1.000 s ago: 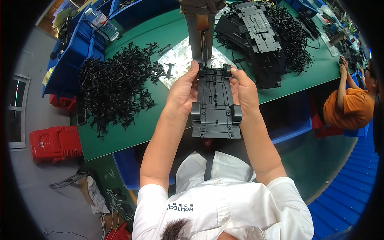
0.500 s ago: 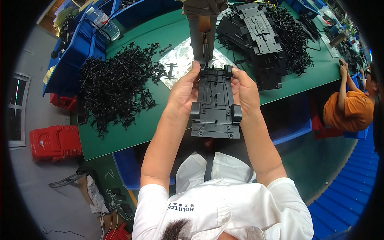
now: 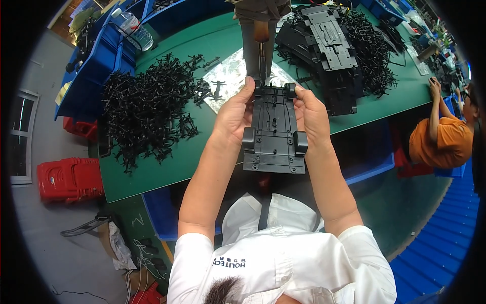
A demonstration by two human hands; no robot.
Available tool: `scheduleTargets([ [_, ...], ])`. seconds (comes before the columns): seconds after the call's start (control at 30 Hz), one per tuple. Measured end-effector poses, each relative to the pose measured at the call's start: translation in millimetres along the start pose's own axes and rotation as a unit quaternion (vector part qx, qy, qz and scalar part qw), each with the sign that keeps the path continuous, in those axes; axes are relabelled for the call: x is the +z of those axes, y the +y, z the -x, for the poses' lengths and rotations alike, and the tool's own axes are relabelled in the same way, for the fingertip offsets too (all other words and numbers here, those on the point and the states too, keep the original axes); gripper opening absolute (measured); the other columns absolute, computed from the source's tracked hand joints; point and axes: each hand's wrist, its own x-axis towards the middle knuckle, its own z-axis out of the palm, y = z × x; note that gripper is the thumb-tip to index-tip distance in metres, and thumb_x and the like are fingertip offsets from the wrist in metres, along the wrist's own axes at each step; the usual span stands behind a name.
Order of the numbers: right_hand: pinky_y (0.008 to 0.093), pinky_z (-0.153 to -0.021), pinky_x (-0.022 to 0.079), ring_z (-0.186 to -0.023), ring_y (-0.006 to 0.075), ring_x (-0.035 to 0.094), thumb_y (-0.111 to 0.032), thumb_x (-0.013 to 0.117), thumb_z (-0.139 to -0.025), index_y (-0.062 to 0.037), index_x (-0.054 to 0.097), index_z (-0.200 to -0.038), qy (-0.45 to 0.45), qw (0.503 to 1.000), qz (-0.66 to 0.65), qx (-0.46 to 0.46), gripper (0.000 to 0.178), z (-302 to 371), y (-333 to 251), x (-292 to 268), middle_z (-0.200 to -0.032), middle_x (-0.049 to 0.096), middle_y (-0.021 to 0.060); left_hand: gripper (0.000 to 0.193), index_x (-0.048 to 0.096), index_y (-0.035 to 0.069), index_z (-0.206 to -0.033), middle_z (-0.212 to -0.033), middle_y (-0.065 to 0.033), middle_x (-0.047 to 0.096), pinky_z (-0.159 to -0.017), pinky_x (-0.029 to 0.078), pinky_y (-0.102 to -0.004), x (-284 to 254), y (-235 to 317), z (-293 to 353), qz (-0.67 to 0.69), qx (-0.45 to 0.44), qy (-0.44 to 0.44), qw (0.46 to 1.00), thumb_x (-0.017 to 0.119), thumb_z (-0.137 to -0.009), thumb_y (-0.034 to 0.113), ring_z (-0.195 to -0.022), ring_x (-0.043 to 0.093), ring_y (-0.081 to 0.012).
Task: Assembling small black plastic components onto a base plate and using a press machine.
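Observation:
Both my hands grip a black plastic chassis plate (image 3: 274,129) by its long sides, its near end tipped toward me. My left hand (image 3: 237,114) has its thumb on the far left corner, beside a raised block. On the opposite edge, my right hand (image 3: 312,114) keeps its thumb at the far right corner. The plate's far end sits under the tip of an upright tool with an orange-brown handle (image 3: 261,31), fixed to a metal post. Whether the tip touches the plate I cannot tell. The fingers beneath the plate are hidden.
Small black forked parts (image 3: 147,109) are heaped on the green table (image 3: 129,185) at left. Stacked chassis plates (image 3: 331,43) and another heap (image 3: 369,55) lie at right. A water bottle (image 3: 132,30) stands behind. A person in orange (image 3: 440,139) sits at far right.
The view has shifted very slightly. My hands still grip the chassis plate in the same place under the tool.

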Motion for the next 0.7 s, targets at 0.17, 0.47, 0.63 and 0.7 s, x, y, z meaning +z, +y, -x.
scheduleTargets([
  [0.17,0.0270,-0.073,0.046,-0.082,0.0148,0.056,-0.008,0.053,-0.086,0.0040,0.051,-0.102,0.008,1.000,0.008,-0.003,0.020,1.2,-1.1,1.5,-0.091,0.058,0.0102,0.033,0.058,0.005,-0.091,-0.080,-0.0059,0.059,-0.052,0.053,-0.0222,1.4,0.8,1.3,0.002,-0.003,-0.007,1.000,0.061,-0.085,0.037,-0.064,0.061,-0.0111],
  [0.47,0.0263,-0.071,0.047,-0.080,0.0147,0.056,-0.008,0.054,-0.085,0.0035,0.052,-0.101,0.004,1.000,0.005,0.000,0.020,0.5,-1.2,1.2,-0.091,0.058,0.0104,0.033,0.058,0.005,-0.091,-0.079,-0.0055,0.059,-0.050,0.053,-0.0221,3.1,1.0,0.8,0.004,-0.005,0.019,1.000,0.061,-0.084,0.038,-0.062,0.061,-0.0112],
  [0.63,0.0265,-0.070,0.048,-0.080,0.0153,0.057,-0.008,0.054,-0.085,0.0038,0.051,-0.102,-0.002,1.000,0.003,-0.004,0.020,-1.2,0.4,-0.3,-0.091,0.058,0.0109,0.032,0.058,0.006,-0.091,-0.077,-0.0043,0.059,-0.052,0.054,-0.0227,-0.3,1.5,-1.1,-0.011,-0.006,0.010,1.000,0.061,-0.085,0.037,-0.063,0.061,-0.0109],
  [0.7,0.0266,-0.070,0.048,-0.080,0.0154,0.057,-0.008,0.054,-0.085,0.0038,0.051,-0.102,0.001,1.000,0.009,-0.004,0.020,-0.1,-0.6,1.4,-0.091,0.058,0.0109,0.032,0.058,0.006,-0.091,-0.078,-0.0045,0.059,-0.053,0.054,-0.0233,-1.5,1.2,-1.8,-0.003,-0.010,0.003,1.000,0.061,-0.085,0.037,-0.064,0.061,-0.0112],
])
